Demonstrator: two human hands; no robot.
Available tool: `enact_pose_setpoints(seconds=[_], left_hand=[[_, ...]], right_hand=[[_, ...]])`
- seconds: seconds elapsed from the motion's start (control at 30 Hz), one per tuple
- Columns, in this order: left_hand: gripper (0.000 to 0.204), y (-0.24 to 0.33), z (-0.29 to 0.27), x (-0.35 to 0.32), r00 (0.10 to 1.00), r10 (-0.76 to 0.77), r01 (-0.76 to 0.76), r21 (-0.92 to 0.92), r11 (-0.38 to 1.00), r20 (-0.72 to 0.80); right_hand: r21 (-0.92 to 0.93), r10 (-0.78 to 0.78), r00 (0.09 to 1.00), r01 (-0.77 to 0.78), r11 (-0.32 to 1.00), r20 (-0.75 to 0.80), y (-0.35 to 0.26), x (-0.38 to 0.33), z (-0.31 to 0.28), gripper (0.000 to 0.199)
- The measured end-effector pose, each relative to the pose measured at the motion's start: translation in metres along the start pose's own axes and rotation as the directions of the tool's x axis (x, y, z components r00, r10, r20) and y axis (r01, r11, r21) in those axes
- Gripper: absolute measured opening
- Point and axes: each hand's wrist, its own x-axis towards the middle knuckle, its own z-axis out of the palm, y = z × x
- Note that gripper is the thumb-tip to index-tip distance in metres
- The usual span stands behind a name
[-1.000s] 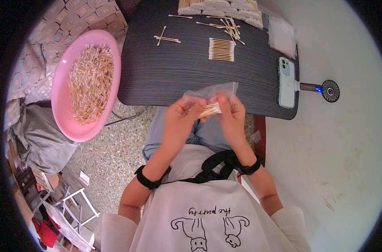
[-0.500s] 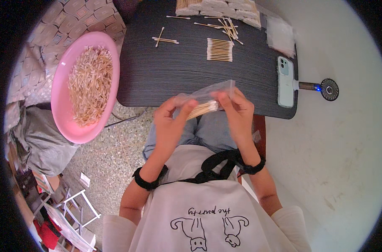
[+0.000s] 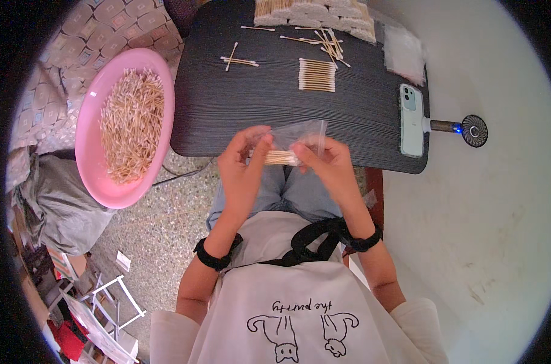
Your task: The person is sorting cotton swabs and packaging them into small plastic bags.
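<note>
Between my hands, near the table's front edge, is a clear plastic zip bag [image 3: 299, 132] with a bundle of cotton swabs [image 3: 280, 158] inside it. My left hand [image 3: 242, 159] is closed on the left end of the bag, thumb in front. My right hand [image 3: 327, 162] pinches the right part, its thumb over the white swab tips. The bundle lies almost level, and the bag's upper edge sticks up above my fingers. Some fingers of both hands are hidden behind the bag.
A neat row of cotton swabs [image 3: 316, 75] lies on the dark table [image 3: 239, 109], with loose swabs [image 3: 330, 43] beyond. Stacked swab bundles [image 3: 315, 13] and empty bags [image 3: 404, 51] are at the back. A phone [image 3: 412, 120] and small fan [image 3: 474, 130] sit right; a pink basin [image 3: 88, 133] of swabs, left.
The bag and its swabs have turned from a slant to nearly level. Both hands have shifted slightly left, and my right thumb has come down over the swab tips.
</note>
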Motion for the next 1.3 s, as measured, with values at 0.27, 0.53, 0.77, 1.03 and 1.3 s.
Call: enact_pose_setpoints(seconds=[0.27, 0.53, 0.77, 1.03, 1.3], left_hand=[[0.018, 0.005, 0.005, -0.004, 1.000, 0.017, -0.016, 0.068, 0.998, -0.008], [0.017, 0.008, 0.002, -0.002, 0.999, 0.042, -0.041, 0.078, 0.996, -0.018], [0.016, 0.000, -0.003, -0.003, 1.000, 0.017, -0.017, 0.036, 0.999, -0.001], [0.021, 0.001, -0.019, 0.012, 0.964, -0.253, 0.261, -0.106, 0.959, 0.081], [0.017, -0.006, -0.025, 0.014, 0.954, -0.208, 0.230, -0.086, 0.969, 0.215]], right_hand=[[0.249, 0.170, 0.985, -0.173, 0.953, 0.034, 0.008, 0.002, 0.007, 0.017], [0.247, 0.129, 0.991, -0.117, 0.962, -0.032, 0.008, 0.003, 0.014, 0.017], [0.056, 0.009, 0.993, -0.002, 0.998, -0.117, 0.000, 0.005, 0.010, 0.010], [-0.119, -0.160, 0.969, 0.139, 0.983, -0.189, 0.007, 0.016, 0.000, 0.008], [-0.086, -0.126, 0.980, 0.114, 0.990, -0.154, 0.008, 0.013, 0.000, 0.010]])
